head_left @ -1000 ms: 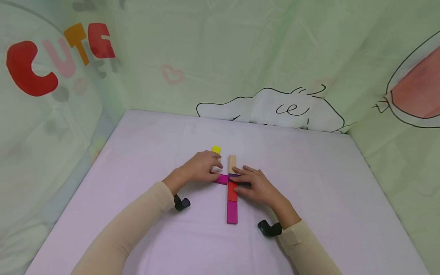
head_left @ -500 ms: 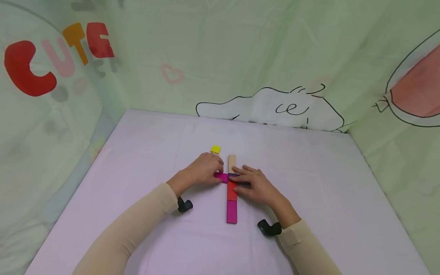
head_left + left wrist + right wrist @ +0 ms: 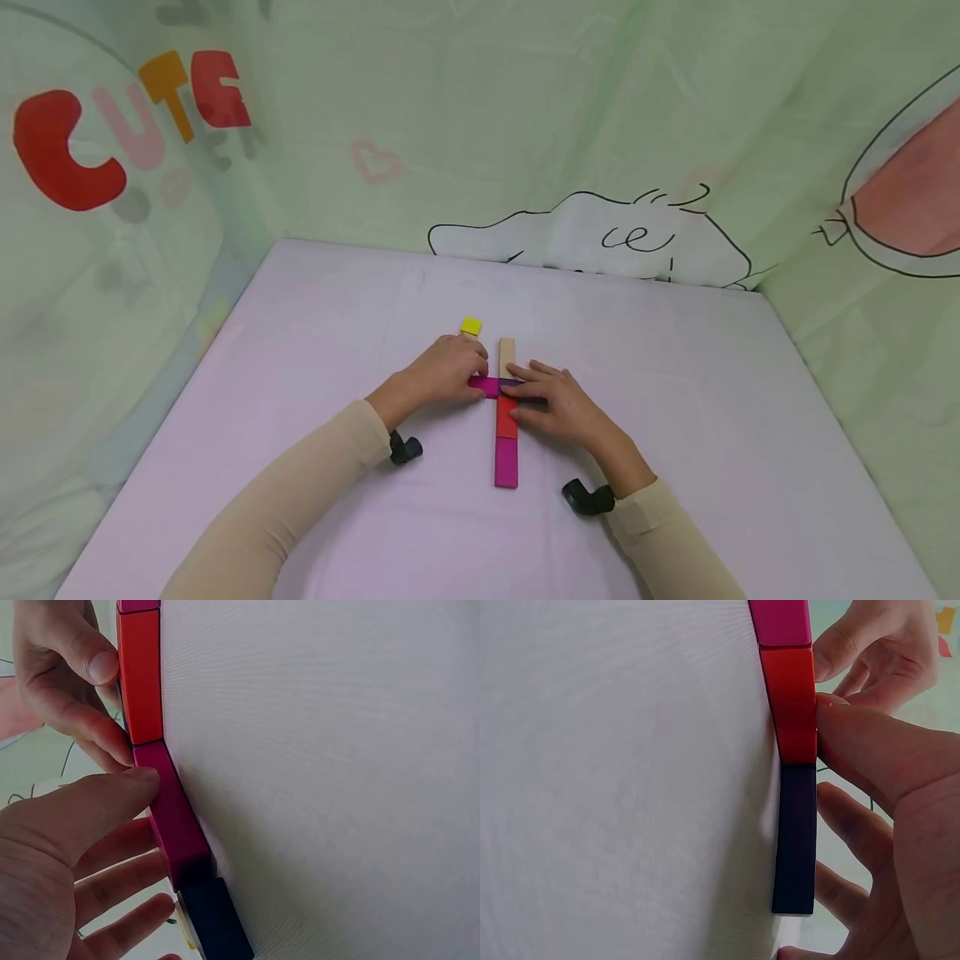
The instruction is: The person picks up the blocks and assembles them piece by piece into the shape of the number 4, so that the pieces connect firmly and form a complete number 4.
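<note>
Flat wooden blocks form a cross on the table. A plain wood block [image 3: 507, 354] stands at its far end, then a red block [image 3: 507, 418] and a magenta block [image 3: 506, 463] run toward me. My left hand [image 3: 446, 371] pinches the left arm's magenta block [image 3: 176, 814] between thumb and fingers. At that block's outer end lies a dark blue block [image 3: 217, 919]. My right hand [image 3: 566, 407] rests over the right arm's dark purple block [image 3: 796, 840], fingers extended and its thumb at the edge of the red block; the hand partly hides the purple block.
A yellow block [image 3: 471, 325] sits beyond my left hand, with pale wood showing just below it. Black curved wrist pieces hang under both forearms, the left one [image 3: 407, 450] and the right one [image 3: 588, 498]. Printed cloth walls surround the lilac tabletop [image 3: 660, 358].
My left hand has shifted slightly right and toward me, and its fingers have come down around the left magenta block. The right hand has stayed in place.
</note>
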Motion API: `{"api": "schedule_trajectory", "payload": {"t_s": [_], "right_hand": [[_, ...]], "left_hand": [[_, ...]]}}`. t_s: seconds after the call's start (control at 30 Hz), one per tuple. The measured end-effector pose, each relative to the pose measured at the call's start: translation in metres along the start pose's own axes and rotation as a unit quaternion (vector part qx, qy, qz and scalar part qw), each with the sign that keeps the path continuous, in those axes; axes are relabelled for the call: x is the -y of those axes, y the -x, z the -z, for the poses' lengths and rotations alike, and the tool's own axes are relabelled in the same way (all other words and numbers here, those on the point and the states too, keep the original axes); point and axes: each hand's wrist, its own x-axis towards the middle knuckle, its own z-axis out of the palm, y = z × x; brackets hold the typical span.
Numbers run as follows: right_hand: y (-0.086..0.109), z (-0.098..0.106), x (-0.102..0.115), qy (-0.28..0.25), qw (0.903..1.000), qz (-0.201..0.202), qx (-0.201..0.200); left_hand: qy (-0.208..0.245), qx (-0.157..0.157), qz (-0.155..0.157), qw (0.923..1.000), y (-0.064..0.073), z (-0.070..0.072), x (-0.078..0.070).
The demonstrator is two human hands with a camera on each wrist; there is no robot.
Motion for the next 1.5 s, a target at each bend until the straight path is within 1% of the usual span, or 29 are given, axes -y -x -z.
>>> {"api": "schedule_trajectory", "payload": {"t_s": [0.1,0.17,0.23,0.3,0.33,0.43,0.53,0.6,0.67,0.77,0.9,1.13,1.27,1.33,1.5], "right_hand": [[0.0,0.0,-0.001,0.0,1.0,-0.001,0.0],[0.0,-0.001,-0.002,0.001,1.0,0.004,-0.003],[0.001,-0.001,-0.003,0.002,0.9999,0.01,-0.006],[0.001,-0.001,-0.003,0.002,0.9998,0.015,-0.01],[0.001,-0.001,-0.003,0.002,0.9998,0.018,-0.012],[0.001,-0.001,-0.003,-0.001,0.9998,0.017,-0.013],[0.001,-0.001,-0.003,0.0,0.9998,0.015,-0.011],[0.001,0.0,-0.002,0.0,0.9999,0.01,-0.008],[0.001,0.0,-0.002,0.002,1.0,0.007,-0.006],[0.0,0.0,-0.001,-0.002,1.0,0.0,-0.001],[0.0,-0.001,-0.002,-0.001,1.0,-0.008,0.004],[0.0,0.0,0.001,-0.008,0.9998,-0.012,0.012],[0.001,0.001,0.001,-0.008,0.9998,-0.013,0.01],[0.001,0.001,0.0,-0.008,0.9999,-0.012,0.006],[0.003,0.001,0.0,-0.006,0.9999,-0.007,0.005]], "left_hand": [[0.003,-0.003,-0.004,1.0,0.0,0.0,0.001],[0.01,-0.01,-0.01,0.9998,-0.001,-0.001,0.003],[0.027,-0.021,-0.009,0.9994,-0.002,0.0,0.007],[0.05,-0.035,-0.002,0.9981,-0.003,0.003,0.012],[0.064,-0.042,0.004,0.997,-0.003,0.005,0.015],[0.118,-0.053,0.036,0.991,-0.003,0.012,0.024],[0.167,-0.057,0.071,0.9819,-0.001,0.016,0.031],[0.184,-0.056,0.091,0.9771,-0.001,0.018,0.035],[0.192,-0.053,0.105,0.9744,-0.001,0.018,0.038],[0.193,-0.047,0.12,0.9726,-0.004,0.018,0.041],[0.198,-0.046,0.138,0.9694,-0.011,0.018,0.046],[0.199,-0.046,0.156,0.9663,-0.025,0.02,0.051],[0.193,-0.044,0.151,0.9685,-0.034,0.02,0.049],[0.175,-0.043,0.149,0.9723,-0.039,0.019,0.048],[0.112,-0.042,0.157,0.9802,-0.048,0.015,0.04]]}}
